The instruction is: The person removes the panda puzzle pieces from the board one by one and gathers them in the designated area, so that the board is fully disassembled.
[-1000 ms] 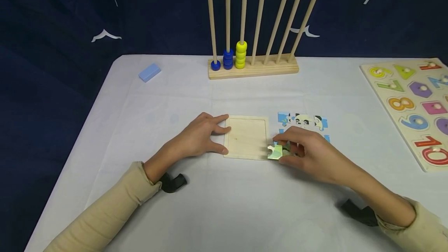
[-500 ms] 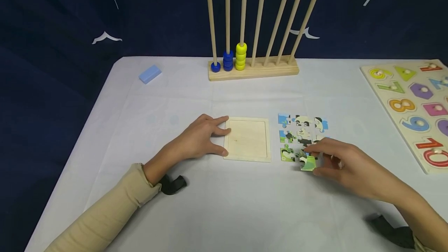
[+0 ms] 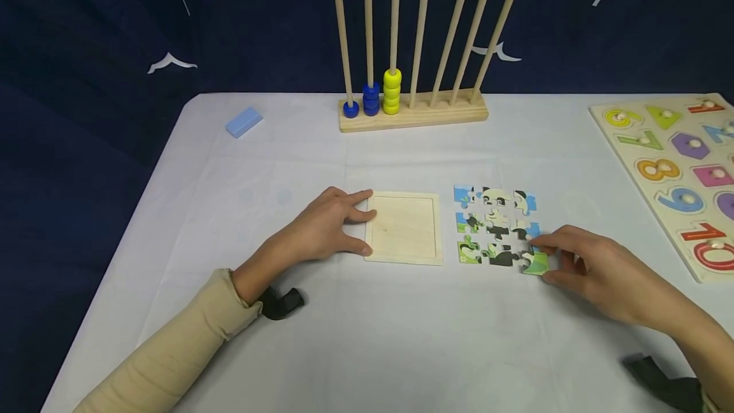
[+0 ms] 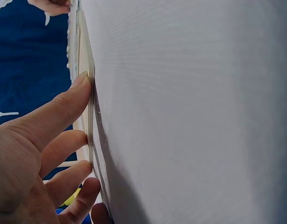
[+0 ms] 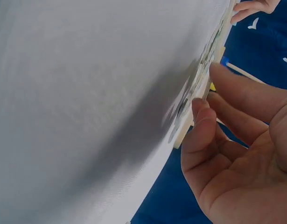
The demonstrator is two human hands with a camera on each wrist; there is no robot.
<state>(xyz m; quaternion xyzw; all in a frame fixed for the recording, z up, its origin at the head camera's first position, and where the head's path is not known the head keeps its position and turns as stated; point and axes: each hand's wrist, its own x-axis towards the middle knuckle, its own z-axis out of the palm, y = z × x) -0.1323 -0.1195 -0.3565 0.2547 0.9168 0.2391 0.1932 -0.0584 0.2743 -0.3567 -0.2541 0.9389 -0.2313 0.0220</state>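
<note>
In the head view, my left hand rests at the left edge of a square wooden puzzle tray, thumb and fingers spread and touching its rim. The left wrist view shows the thumb against the tray's edge. To the right, panda jigsaw pieces lie in three loose rows, slightly apart. My right hand pinches a green corner puzzle piece between thumb and fingers, at the lower right of these rows. In the right wrist view, the fingers of my right hand partly hide the pieces.
A wooden bead stacker with blue and yellow beads on three of its pegs stands at the back. A light blue block lies at the back left. On the right lies a number and shape peg board.
My right hand has carried the green piece from beside the tray rightward to the lower right corner of the panda pieces, lowering it there. My left hand has stayed on the tray.
</note>
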